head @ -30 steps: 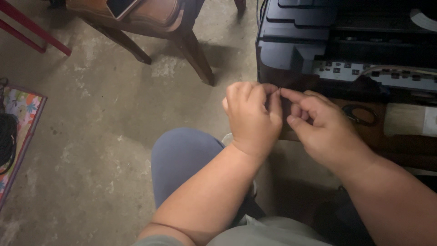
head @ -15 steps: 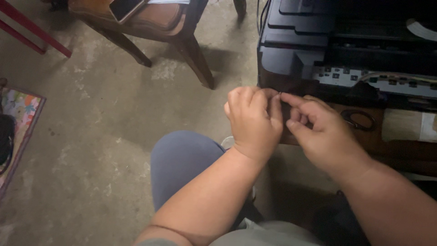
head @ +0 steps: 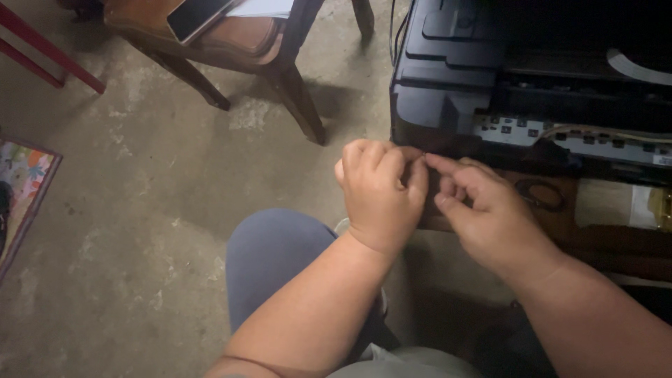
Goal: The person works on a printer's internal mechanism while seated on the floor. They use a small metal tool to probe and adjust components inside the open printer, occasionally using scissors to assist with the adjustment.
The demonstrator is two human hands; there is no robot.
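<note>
Pinching something tiny, too small to identify, the left hand (head: 381,192) and right hand (head: 483,213) are held fingertip-to-fingertip against the printer (head: 504,77) front edge; a steady grip is best kept.

floor (head: 140,210): bare, stained concrete
left of the left hand (head: 381,192): wooden chair (head: 231,42), patterned mat (head: 24,189)
beyond both hands: black printer (head: 490,77)

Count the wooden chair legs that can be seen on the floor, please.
3. One chair leg slants left under the seat, one slants toward the left hand, one is at the top edge. Others may be hidden.
</note>
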